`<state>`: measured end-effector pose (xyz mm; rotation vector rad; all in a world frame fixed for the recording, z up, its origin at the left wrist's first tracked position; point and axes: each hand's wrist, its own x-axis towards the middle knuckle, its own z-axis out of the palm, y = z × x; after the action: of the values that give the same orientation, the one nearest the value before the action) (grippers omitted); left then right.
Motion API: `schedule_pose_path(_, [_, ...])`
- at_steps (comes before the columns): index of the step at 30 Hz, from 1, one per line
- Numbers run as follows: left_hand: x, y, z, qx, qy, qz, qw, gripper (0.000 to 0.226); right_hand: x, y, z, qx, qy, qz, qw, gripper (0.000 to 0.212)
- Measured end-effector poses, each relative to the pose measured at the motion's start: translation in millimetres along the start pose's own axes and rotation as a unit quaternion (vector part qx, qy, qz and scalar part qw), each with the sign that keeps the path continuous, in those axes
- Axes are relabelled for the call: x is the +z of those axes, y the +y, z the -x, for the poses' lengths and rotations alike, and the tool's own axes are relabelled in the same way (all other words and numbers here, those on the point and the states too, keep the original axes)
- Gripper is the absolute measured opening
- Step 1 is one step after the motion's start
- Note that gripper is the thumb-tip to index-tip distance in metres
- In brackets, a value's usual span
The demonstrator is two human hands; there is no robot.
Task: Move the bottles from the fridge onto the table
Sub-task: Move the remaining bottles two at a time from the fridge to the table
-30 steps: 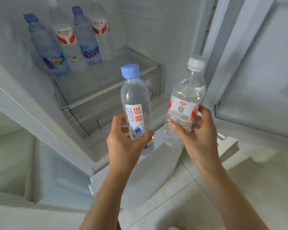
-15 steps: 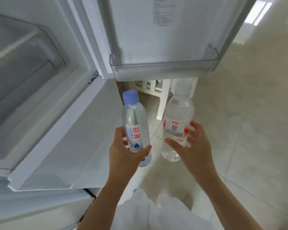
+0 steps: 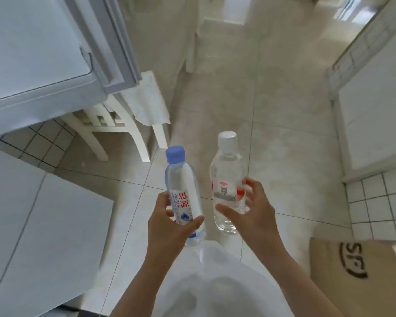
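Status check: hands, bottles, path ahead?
Left hand grips blue-cap bottle. Right hand grips white-cap bottle. Both upright, over floor. Chair ahead-left.

Both forearms were bare from the bottom edge of the view up to the wrists, with no sleeve, watch, band or ring showing on either. The left hand [image 3: 169, 227] and the right hand [image 3: 254, 213] were ungloved, the nails on the fingers [image 3: 224, 208] short and plain. Below the arms lay a white garment [image 3: 215, 282] of soft, loosely creased cloth, unpatterned, its folds catching pale grey shadow.
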<state>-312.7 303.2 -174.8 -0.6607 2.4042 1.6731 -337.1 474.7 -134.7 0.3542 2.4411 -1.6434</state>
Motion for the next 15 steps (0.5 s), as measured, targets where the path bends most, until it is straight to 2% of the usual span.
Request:
schedule_pose_path(9, [62, 47, -76, -0.019, -0.045, -0.032, 0.998, 0.068, -48, 17, -82, 0.085, 0.034, -0.023, 0.996, 0.066])
schedule_pose_path(15, [81, 91, -177, -0.015, -0.058, -0.032, 0.998, 0.066, -53, 0, -182, 0.107, 0.052, -0.034, 0.992, 0.065])
